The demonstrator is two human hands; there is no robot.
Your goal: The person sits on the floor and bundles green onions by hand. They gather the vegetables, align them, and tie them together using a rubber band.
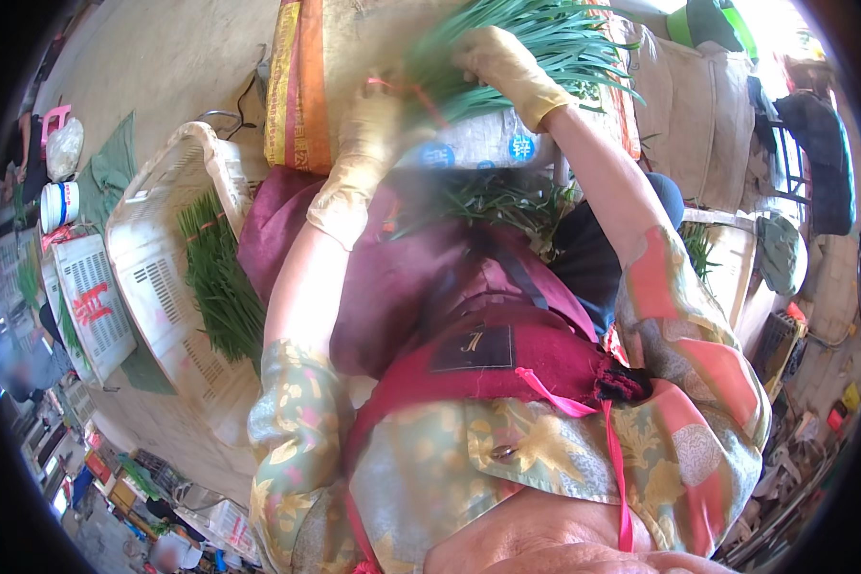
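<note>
A bunch of long green leaves, like garlic chives [545, 50], lies across a sack-covered surface [359, 43] in front of me. My right hand [499, 68], in a pale yellow rubber glove, is closed on the leaves near the bunch's middle. To its left, my left hand [373, 118] wears the same kind of glove and is blurred. A thin pink band [430, 104] crosses its fingers and reaches the blurred end of the bunch. How the left fingers are bent is hard to see. Loose leaves [495, 197] lie below the surface's near edge, over my lap.
A white plastic crate [158, 287] on my left holds a tied bunch of green leaves [219, 280]. Another crate [93, 301] and a white bucket [60, 206] stand beyond it. At right are a woven sack [689, 122] and a dark chair [818, 158]. People are in the left background.
</note>
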